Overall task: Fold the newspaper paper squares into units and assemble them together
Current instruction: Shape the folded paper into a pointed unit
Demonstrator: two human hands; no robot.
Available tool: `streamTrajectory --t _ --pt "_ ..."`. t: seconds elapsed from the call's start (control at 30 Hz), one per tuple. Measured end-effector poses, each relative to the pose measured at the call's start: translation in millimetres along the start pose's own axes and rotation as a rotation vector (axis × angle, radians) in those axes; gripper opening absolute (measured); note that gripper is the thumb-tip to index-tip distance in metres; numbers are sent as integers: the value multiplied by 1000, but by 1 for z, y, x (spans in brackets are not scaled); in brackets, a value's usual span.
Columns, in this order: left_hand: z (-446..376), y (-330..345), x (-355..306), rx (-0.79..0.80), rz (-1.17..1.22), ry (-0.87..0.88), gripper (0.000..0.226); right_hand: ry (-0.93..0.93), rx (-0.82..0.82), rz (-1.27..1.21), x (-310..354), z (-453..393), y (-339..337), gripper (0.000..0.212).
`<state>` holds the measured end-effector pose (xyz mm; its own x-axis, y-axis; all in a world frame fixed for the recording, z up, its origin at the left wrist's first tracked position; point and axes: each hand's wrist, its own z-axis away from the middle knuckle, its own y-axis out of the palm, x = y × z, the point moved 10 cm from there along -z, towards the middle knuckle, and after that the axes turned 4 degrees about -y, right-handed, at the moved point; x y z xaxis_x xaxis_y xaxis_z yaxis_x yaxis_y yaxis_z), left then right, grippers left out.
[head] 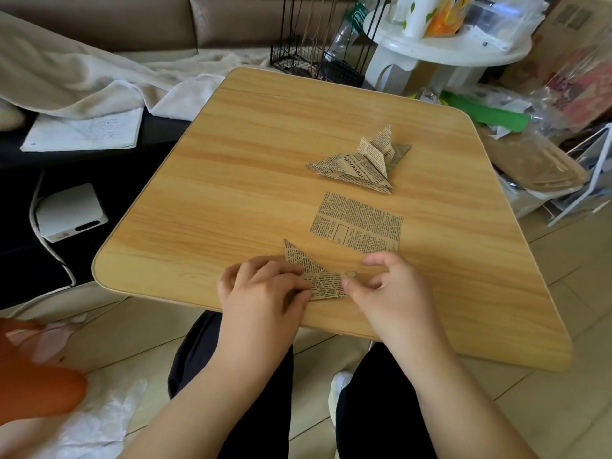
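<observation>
A partly folded newspaper unit [323,279] lies near the front edge of the wooden table [231,193], one pointed flap sticking up to the left. My left hand [261,289] presses on its left part with bent fingers. My right hand [387,283] pinches its right end, thumb and fingertips on the paper. Just behind it a flat unfolded newspaper square [357,223] rests on the table. Farther back sits a pile of finished folded units [361,160], some flaps standing up.
A white round side table [447,48] with bottles and packets stands behind the table, beside a black wire rack [311,58]. Plastic bags and a white frame [563,154] crowd the right. Left are a blanket [82,81] and a white box [71,212].
</observation>
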<state>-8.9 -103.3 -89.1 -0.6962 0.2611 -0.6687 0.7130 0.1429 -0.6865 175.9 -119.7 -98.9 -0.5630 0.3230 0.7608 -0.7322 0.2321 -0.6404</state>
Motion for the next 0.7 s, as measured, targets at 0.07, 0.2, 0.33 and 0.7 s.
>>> streamTrajectory --t 0.07,0.2,0.33,0.7 --pt "0 -1 0 -15 -8 -9 7 -81 -25 214 9 3 -3 33" --pt "1 -1 1 -21 -52 -4 6 -336 -177 447 29 15 -12 34" --pt "0 2 2 -2 -73 -10 19 -689 -57 304 48 34 15 8" --pt "-1 2 10 5 -43 -115 11 -687 81 125 37 39 22 22"
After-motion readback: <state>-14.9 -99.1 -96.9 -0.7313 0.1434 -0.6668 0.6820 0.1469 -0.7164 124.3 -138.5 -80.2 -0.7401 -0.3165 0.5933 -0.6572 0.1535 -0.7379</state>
